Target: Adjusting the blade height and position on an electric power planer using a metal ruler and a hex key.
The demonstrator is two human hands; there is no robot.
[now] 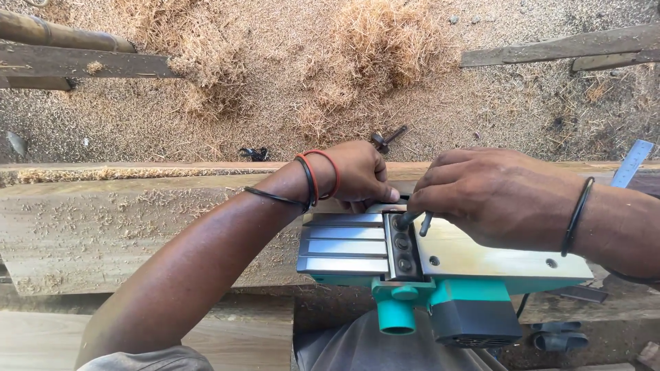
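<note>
Between both hands (pixel 357 175) (pixel 495 196) lies an upturned electric planer (pixel 440 257).

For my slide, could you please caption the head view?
Both hands, left hand and right hand, work a small dark metal tool on an upturned teal electric planer.

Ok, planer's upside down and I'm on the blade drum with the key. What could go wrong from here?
1. The right hand turns a small key in the blade drum; if it slips, the knuckles could hit the cutter edge.
2. The left hand braces right beside the drum, so its fingertips may be within reach of the blade.
3. The planer overhangs the plank edge and could tip under pressure.
</note>
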